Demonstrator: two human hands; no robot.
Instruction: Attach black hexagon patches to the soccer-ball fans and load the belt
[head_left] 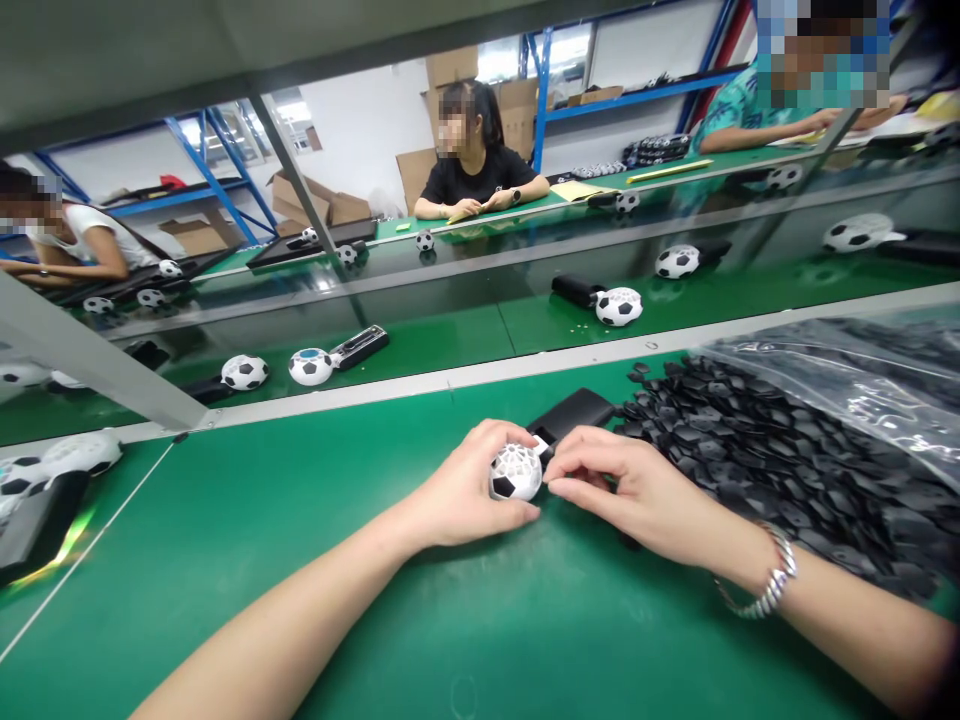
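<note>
My left hand (469,490) is wrapped round the side of a small white football-patterned ball (516,473) on the green table (360,500). A black handle part (574,415) is joined to the ball and lies behind my hands. My right hand (626,485) is at the ball's right side, its thumb and forefinger pinched together. Whatever is between those fingertips is too small to make out. Beside my right hand lies a big pile of small black pieces (750,460).
A clear plastic bag (862,380) covers part of the pile. Beyond a metal rail (405,385), a green conveyor (465,340) bears several football-patterned items. More items (45,500) sit at the left edge. A slanted metal post (97,350) stands at left. Three people sit across the line.
</note>
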